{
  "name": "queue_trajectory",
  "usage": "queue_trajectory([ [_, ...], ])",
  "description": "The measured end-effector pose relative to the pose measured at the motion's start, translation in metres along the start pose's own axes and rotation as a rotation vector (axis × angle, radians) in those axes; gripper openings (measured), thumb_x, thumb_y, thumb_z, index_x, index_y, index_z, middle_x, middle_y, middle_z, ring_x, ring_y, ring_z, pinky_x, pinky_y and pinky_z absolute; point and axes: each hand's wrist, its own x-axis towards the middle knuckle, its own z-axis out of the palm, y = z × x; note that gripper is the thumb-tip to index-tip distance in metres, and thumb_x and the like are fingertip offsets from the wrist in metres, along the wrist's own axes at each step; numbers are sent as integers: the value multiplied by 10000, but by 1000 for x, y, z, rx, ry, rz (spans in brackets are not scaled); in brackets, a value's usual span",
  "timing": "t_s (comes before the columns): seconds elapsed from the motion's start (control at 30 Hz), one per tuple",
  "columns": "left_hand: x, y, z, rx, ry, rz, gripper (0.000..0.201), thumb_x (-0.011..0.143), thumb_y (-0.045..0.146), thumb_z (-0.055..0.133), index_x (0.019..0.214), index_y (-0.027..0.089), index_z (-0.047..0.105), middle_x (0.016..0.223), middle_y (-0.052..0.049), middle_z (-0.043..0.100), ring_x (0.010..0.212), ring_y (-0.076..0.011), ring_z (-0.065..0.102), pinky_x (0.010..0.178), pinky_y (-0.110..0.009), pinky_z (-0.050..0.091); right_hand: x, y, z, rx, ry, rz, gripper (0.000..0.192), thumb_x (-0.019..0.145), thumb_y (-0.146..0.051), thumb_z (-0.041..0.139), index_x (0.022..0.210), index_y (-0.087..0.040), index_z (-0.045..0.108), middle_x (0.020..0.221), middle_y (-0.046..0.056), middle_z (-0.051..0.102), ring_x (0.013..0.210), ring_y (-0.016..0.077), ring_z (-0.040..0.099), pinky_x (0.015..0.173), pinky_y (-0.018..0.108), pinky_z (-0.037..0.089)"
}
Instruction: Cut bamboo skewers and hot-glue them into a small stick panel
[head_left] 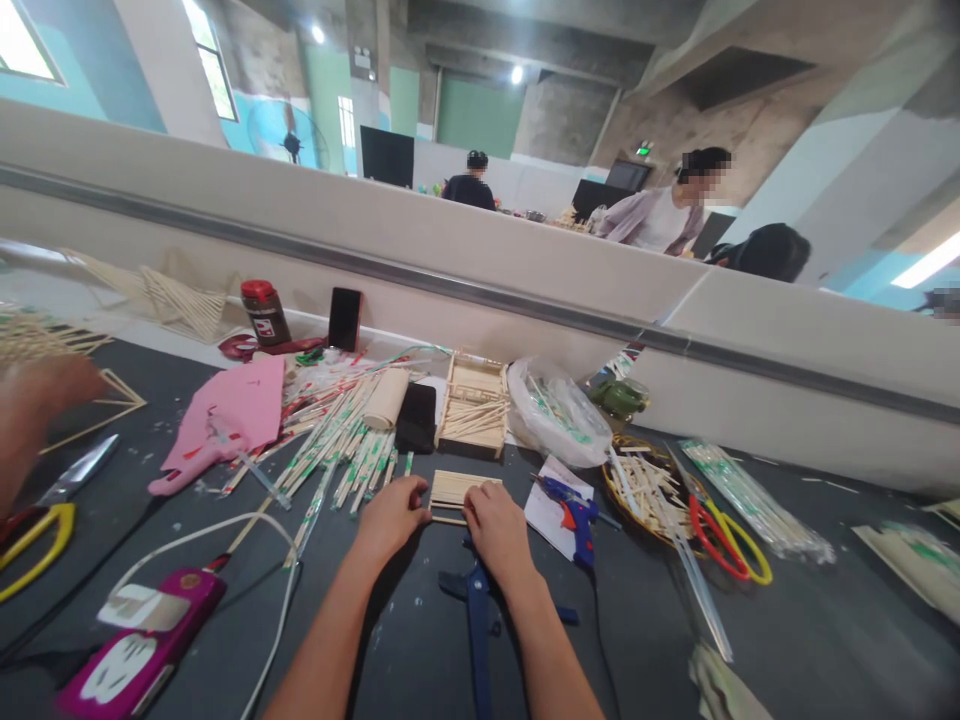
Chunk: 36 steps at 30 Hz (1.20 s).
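A small panel of pale wooden sticks point(459, 484) lies flat on the dark table, with one wooden stick point(448, 520) along its near edge. At the left end, my left hand point(391, 520) pinches that stick between thumb and fingertips. My right hand point(496, 522) is closed at the other end, its fingers over the panel's right side and the stick's tip, which they hide. Partly under my right wrist lies a blue hand cutter point(478, 630). To the right, a blue glue gun point(576, 512) rests on white paper point(544, 520).
Behind the panel stand a stick-built box point(472, 405) and a black phone point(416, 418). Loose wrapped chopsticks point(330, 440) spread leftward. Rightward are a basket of cut sticks point(649, 490) and scissors point(727, 540). A purple power strip point(150, 640) and another person's hand point(45, 400) are left.
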Motion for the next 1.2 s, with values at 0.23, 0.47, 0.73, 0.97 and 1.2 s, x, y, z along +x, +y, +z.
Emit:
queue_trajectory([
  [0.23, 0, 1, 3, 39, 2, 22, 311, 729, 203, 675, 1038, 216, 638, 935, -17, 655, 863, -152, 588, 732, -233, 390, 3, 0, 5, 37, -9, 16, 70, 901, -245, 538, 842, -215, 564, 893, 33, 597, 903, 190, 525, 764, 267, 381],
  [0.47, -3, 13, -1, 102, -7, -43, 57, 792, 245, 608, 789, 196, 637, 882, -23, 676, 816, -159, 594, 670, -245, 352, 3, -3, 5, 36, 6, 29, 95, 912, -256, 524, 839, -212, 564, 891, 32, 599, 899, 186, 520, 754, 267, 373],
  [0.73, -3, 15, 0, 162, -2, -48, 81, 795, 260, 596, 770, 206, 649, 897, -17, 690, 816, -163, 603, 650, -249, 339, 4, -4, 12, 16, 57, 29, 152, 928, -262, 486, 811, -203, 561, 858, 41, 596, 877, 180, 519, 724, 258, 364],
  [0.97, -3, 14, -1, 175, -12, -46, 95, 798, 278, 594, 770, 212, 657, 876, -18, 690, 805, -163, 608, 649, -248, 338, 5, -4, 14, 20, 79, 53, 146, 918, -261, 496, 799, -205, 558, 843, 34, 592, 857, 174, 522, 684, 245, 359],
  [1.2, -3, 13, 0, 169, 3, -30, 97, 792, 280, 598, 755, 207, 652, 869, -19, 685, 786, -162, 599, 629, -251, 326, 6, -10, 15, 27, 78, 98, 107, 888, -249, 537, 796, -204, 569, 849, 35, 602, 856, 178, 532, 655, 242, 355],
])
